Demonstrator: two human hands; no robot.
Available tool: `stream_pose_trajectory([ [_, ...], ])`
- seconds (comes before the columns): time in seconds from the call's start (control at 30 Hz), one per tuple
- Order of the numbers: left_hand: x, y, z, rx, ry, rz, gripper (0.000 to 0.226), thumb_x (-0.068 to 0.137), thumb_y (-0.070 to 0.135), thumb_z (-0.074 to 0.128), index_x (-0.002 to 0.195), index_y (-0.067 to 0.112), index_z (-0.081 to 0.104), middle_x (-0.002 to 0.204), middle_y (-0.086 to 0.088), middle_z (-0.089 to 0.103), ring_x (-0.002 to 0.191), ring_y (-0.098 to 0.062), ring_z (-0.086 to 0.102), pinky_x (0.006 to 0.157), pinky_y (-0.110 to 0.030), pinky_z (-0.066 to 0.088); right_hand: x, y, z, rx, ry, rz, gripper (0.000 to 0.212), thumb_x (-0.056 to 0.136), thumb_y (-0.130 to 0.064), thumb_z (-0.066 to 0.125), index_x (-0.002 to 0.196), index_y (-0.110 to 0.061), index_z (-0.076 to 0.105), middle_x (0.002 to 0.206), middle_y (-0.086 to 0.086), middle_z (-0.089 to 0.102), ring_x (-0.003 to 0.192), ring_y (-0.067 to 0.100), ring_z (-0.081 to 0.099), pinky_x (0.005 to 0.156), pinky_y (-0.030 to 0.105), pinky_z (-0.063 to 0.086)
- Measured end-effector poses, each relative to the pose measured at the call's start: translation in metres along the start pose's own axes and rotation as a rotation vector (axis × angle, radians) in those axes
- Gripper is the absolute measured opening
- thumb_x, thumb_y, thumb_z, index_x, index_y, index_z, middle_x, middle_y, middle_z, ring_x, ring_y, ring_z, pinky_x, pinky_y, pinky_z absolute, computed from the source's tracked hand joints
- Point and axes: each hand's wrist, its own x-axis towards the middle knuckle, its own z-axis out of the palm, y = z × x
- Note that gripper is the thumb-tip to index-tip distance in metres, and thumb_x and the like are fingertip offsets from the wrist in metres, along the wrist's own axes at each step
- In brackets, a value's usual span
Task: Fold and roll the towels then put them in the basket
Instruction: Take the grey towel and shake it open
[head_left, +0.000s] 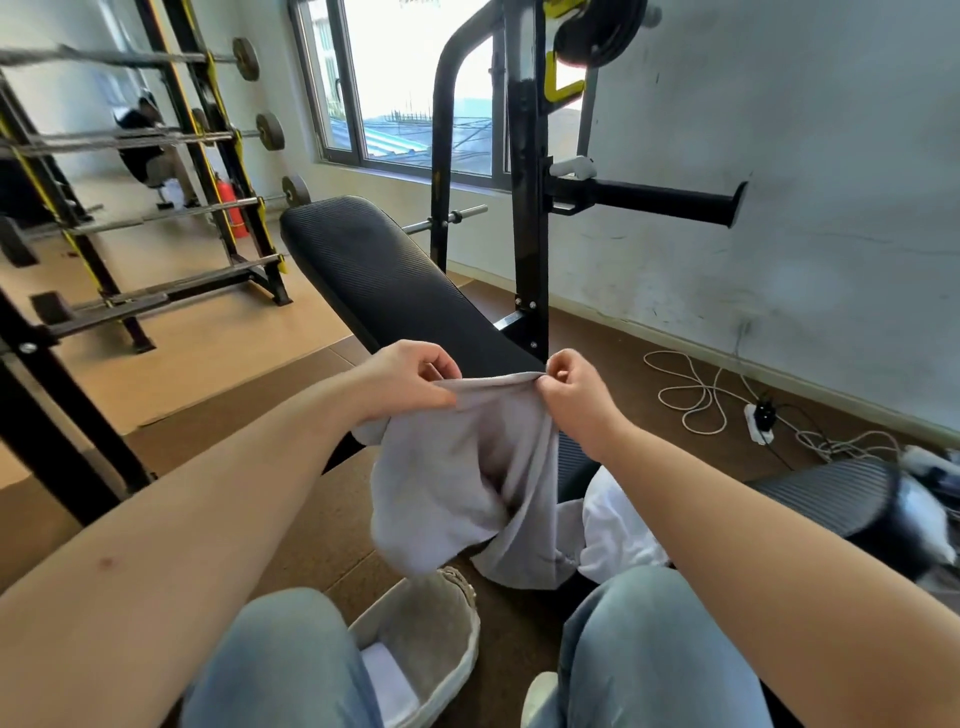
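Note:
A pale grey towel (457, 467) hangs in front of me over the black weight bench (374, 270). My left hand (410, 379) pinches its top edge at the left corner, and my right hand (571, 395) pinches the same edge at the right corner. The cloth sags in loose folds between my knees. A white towel (618, 525) lies crumpled on the bench beneath my right forearm. On the floor between my legs stands a beige fabric basket (441, 618) with a white rolled towel (387, 680) inside it.
A black and yellow bench rack upright (527, 208) rises just behind the towel. A barbell rack (156, 208) stands at the left. White cables and a power strip (758, 415) lie on the brown floor by the wall at the right. A person sits far back left.

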Motion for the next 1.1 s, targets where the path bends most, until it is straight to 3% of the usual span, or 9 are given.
stream_pose_trajectory([
  [0.13,-0.004,-0.004,-0.009,0.247,0.006,-0.075,0.015,0.085,0.027,0.072,0.097,0.036,0.066,0.094,0.010,0.066,0.087,-0.007,0.063,0.063,-0.021,0.049,0.006,-0.013,-0.017,-0.123,0.071,0.047,0.021,0.093,-0.011,0.048,0.103,-0.025,0.060,0.095,-0.005,0.062,0.077,0.005,0.053,0.061,0.019,0.038],
  [0.33,-0.001,0.000,-0.001,-0.003,0.113,0.060,0.012,0.086,0.026,0.079,0.092,0.031,0.071,0.088,0.006,0.073,0.087,-0.013,0.069,0.068,-0.023,0.054,0.000,-0.038,-0.007,-0.200,-0.361,-0.057,0.062,0.085,-0.023,0.077,0.141,-0.033,0.053,0.132,-0.001,0.065,0.116,0.016,0.063,0.095,0.030,0.052],
  [0.43,0.002,0.012,0.011,-0.035,0.161,0.081,0.022,0.085,0.035,0.081,0.101,0.027,0.069,0.094,0.007,0.070,0.090,-0.012,0.067,0.068,-0.022,0.051,-0.004,-0.052,0.012,-0.146,-0.500,-0.150,0.074,0.082,-0.025,0.083,0.146,-0.032,0.047,0.122,-0.002,0.069,0.108,0.015,0.068,0.097,0.035,0.056],
  [0.57,-0.002,0.021,0.016,-0.219,0.292,0.052,0.037,0.085,0.042,0.080,0.113,0.027,0.060,0.102,0.006,0.066,0.096,-0.009,0.063,0.072,-0.023,0.048,-0.002,-0.059,0.015,-0.144,-0.365,-0.256,0.039,0.083,-0.013,0.076,0.121,-0.018,0.070,0.101,0.002,0.073,0.092,0.014,0.067,0.083,0.032,0.056],
  [0.67,-0.011,0.024,0.019,-0.428,0.006,-0.017,0.023,0.096,0.044,0.067,0.114,0.032,0.059,0.113,0.003,0.067,0.105,-0.013,0.065,0.082,-0.029,0.055,-0.001,-0.059,0.005,0.015,-0.345,-0.157,0.024,0.075,-0.017,0.073,0.099,-0.015,0.073,0.092,0.014,0.069,0.085,0.019,0.063,0.080,0.041,0.057],
  [0.77,-0.014,0.016,0.030,-0.431,-0.239,-0.007,0.020,0.100,0.035,0.063,0.117,0.027,0.069,0.114,-0.001,0.073,0.107,-0.016,0.071,0.093,-0.036,0.058,-0.002,-0.062,-0.007,0.109,-0.376,-0.063,0.027,0.078,-0.015,0.073,0.105,-0.014,0.069,0.100,0.016,0.067,0.093,0.024,0.064,0.091,0.055,0.058],
  [0.83,-0.013,0.013,0.038,-0.381,-0.198,0.006,0.015,0.100,0.026,0.064,0.112,0.024,0.073,0.111,-0.002,0.074,0.106,-0.018,0.071,0.093,-0.037,0.059,-0.001,-0.067,-0.014,0.162,-0.376,-0.061,0.018,0.088,-0.016,0.075,0.105,-0.015,0.068,0.098,0.009,0.066,0.093,0.022,0.064,0.089,0.051,0.059],
  [0.97,-0.009,0.015,0.037,-0.350,0.045,0.081,0.019,0.100,0.017,0.060,0.100,0.029,0.074,0.098,0.001,0.075,0.098,-0.018,0.070,0.086,-0.038,0.062,0.003,-0.081,-0.032,0.231,-0.301,-0.084,0.013,0.087,-0.028,0.081,0.088,-0.021,0.071,0.080,-0.001,0.070,0.074,0.012,0.067,0.064,0.027,0.057],
  [1.1,-0.007,0.010,0.022,-0.155,0.238,0.123,0.019,0.100,0.020,0.058,0.094,0.027,0.074,0.085,0.002,0.071,0.085,-0.019,0.066,0.074,-0.034,0.056,0.008,-0.097,-0.055,0.244,-0.221,-0.075,0.013,0.088,-0.027,0.080,0.081,-0.023,0.069,0.085,0.004,0.067,0.077,0.017,0.064,0.073,0.033,0.054],
])
